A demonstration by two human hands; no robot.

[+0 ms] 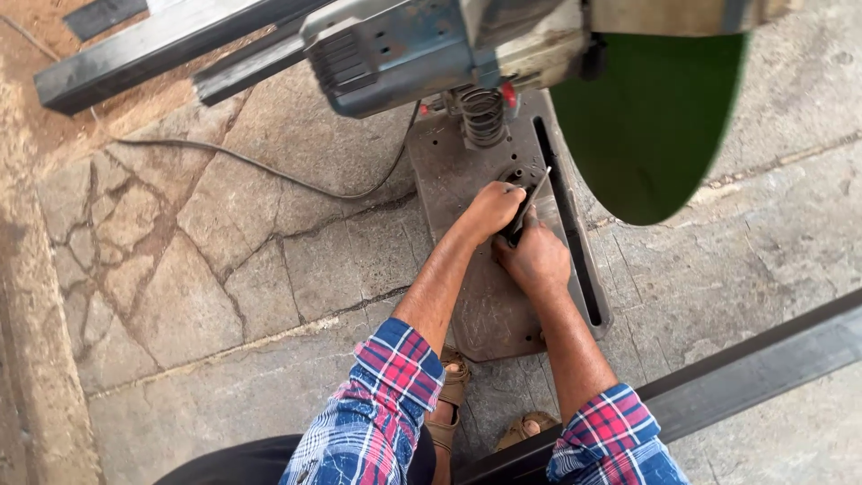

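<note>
Cracked grey stone paving (224, 269) fills the scene, seen from above, with a strip of reddish soil along the upper left edge. On the paving sits the worn metal base plate (485, 305) of a cut-off saw, with a long narrow slot (567, 224) running down its right side. Above the plate hangs the saw's grey-blue motor housing (404, 49), a coiled spring (482, 115) beneath it, and a large green cutting disc (646, 126) at the upper right. A thin black cable (269, 172) curves across the stones towards the saw. Two bare forearms in rolled-up red and blue checked sleeves (395, 377) reach down to the plate. The left hand (489, 208) and the right hand (537, 259) meet at the middle of the plate, touching each other, both with fingers closed around a small dark metal piece (528, 205) that stands tilted up between them, just left of the slot. Long dark steel bars lie nearby: one (153, 54) across the top left and another (763, 359) slanting along the lower right. Sandalled feet (453, 386) show at the plate's near edge.
</note>
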